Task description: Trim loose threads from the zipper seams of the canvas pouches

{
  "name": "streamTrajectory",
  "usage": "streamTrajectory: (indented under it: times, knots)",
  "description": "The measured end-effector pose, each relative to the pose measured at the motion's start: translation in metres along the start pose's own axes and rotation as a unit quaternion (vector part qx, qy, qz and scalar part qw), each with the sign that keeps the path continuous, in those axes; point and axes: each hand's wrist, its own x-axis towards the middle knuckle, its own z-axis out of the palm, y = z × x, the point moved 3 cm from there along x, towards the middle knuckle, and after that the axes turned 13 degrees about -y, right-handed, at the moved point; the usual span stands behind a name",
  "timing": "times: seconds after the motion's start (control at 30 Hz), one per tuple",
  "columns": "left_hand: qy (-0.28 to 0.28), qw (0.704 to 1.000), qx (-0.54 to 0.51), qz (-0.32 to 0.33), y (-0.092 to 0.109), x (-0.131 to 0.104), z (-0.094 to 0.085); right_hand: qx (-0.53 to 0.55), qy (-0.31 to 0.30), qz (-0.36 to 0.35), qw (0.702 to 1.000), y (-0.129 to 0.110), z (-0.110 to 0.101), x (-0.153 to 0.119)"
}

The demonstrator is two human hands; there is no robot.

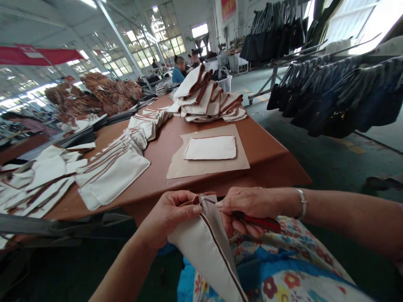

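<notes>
A cream fabric piece (201, 251) with a brown-trimmed edge hangs over my lap. My left hand (176, 214) pinches its upper end between thumb and fingers. At the same end, on the right, my right hand (242, 209) is wrapped round a red-handled tool (262, 223), whose thin dark tip lies against the fabric. On the table in front, a flat cream pouch (210, 148) rests on a brown paper sheet (182, 167).
The brown-covered table (267, 147) bears a fanned row of cream pieces (116, 167) at left and a folded stack (204, 96) at the back. Dark bags (340, 100) hang on a rack at right. A person in blue (178, 71) sits farther back.
</notes>
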Motion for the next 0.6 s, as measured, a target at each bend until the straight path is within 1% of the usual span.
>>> streamTrajectory:
  times: [0.1, 0.17, 0.27, 0.33, 0.37, 0.4, 0.47, 0.5, 0.53, 0.6]
  knots:
    - [0.007, 1.0, 0.001, 0.001, -0.002, -0.002, -0.002, -0.006, 0.007, 0.011, 1.0, 0.003, 0.002, 0.003]
    - [0.009, 1.0, 0.004, -0.003, -0.003, -0.002, -0.003, -0.029, 0.02, 0.016, 0.999, 0.004, 0.003, 0.004]
    - [0.011, 1.0, 0.014, -0.005, -0.006, -0.002, -0.003, -0.089, 0.035, 0.025, 0.995, 0.002, 0.004, 0.004]
    - [0.012, 1.0, 0.025, -0.01, -0.006, -0.001, -0.001, -0.155, 0.04, 0.031, 0.987, -0.003, 0.004, 0.003]
    - [0.012, 0.999, 0.034, -0.014, -0.006, 0.0, 0.0, -0.208, 0.039, 0.019, 0.977, -0.006, 0.005, 0.002]
    - [0.011, 0.999, 0.044, -0.019, -0.006, 0.0, 0.001, -0.273, 0.04, -0.005, 0.961, -0.01, 0.006, 0.001]
    - [0.01, 0.997, 0.074, -0.027, -0.006, 0.002, 0.003, -0.399, 0.035, -0.063, 0.914, -0.017, 0.009, 0.0]
    - [0.01, 0.995, 0.091, -0.028, -0.006, 0.003, 0.005, -0.43, 0.028, -0.078, 0.899, -0.018, 0.01, 0.0]
    - [0.011, 0.994, 0.109, -0.029, -0.006, 0.004, 0.006, -0.428, 0.019, -0.073, 0.901, -0.017, 0.01, 0.002]
    - [0.009, 0.99, 0.139, -0.027, -0.007, 0.006, 0.011, -0.344, 0.002, -0.027, 0.939, -0.012, 0.007, 0.006]
